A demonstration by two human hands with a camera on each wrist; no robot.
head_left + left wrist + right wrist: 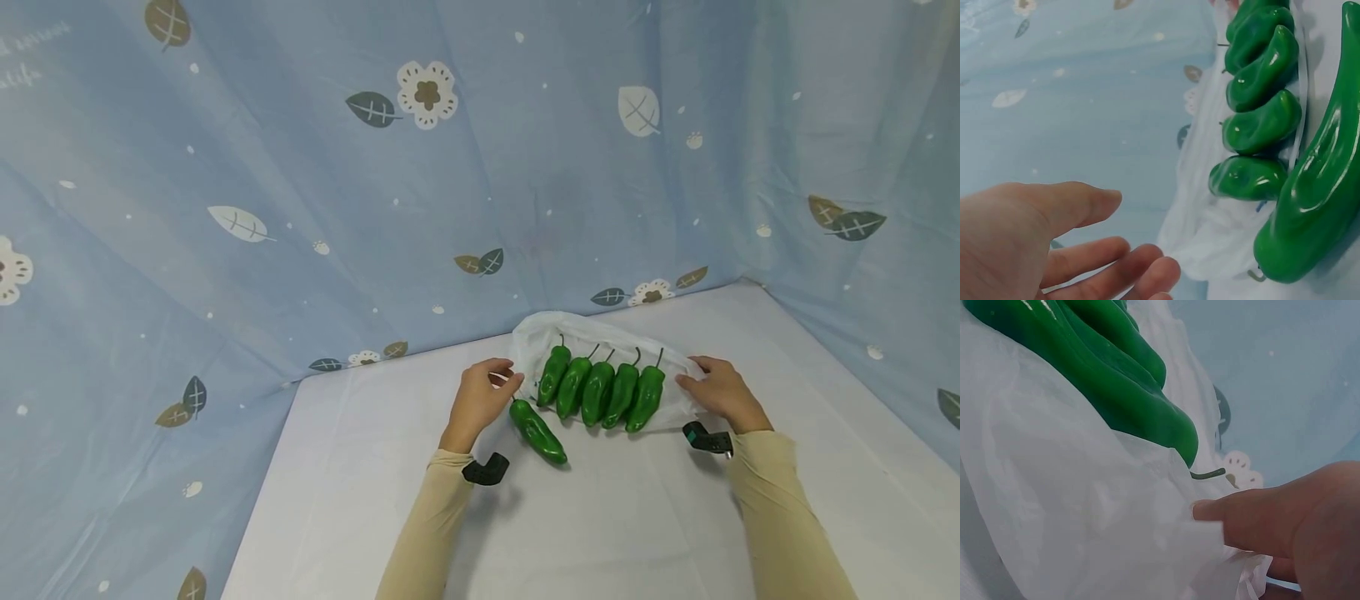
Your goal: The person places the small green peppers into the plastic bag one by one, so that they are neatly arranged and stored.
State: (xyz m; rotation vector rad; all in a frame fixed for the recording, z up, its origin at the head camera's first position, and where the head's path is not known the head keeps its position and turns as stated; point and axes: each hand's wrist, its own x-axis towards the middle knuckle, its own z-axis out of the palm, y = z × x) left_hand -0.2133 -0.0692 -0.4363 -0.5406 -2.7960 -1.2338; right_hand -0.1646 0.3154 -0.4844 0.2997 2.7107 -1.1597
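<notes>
A row of several green chili peppers (597,393) lies on a thin white plastic bag (678,410), stems toward the curtain. One loose green pepper (538,433) rests on the table at the bag's lower left corner, aslant. Beside the bag's left edge is my left hand (482,398), fingers loosely bent and thumb apart from them; the left wrist view shows nothing between them. My right hand (722,390) pinches the bag's right edge between thumb and fingers. In the right wrist view the bag film (1072,500) partly covers the nearest pepper (1147,412).
A white cloth covers the table (600,525). Behind and at both sides hangs a blue curtain (337,208) printed with leaves and flowers, close behind the bag. Black wrist cameras (486,470) sit over the beige sleeves (780,517).
</notes>
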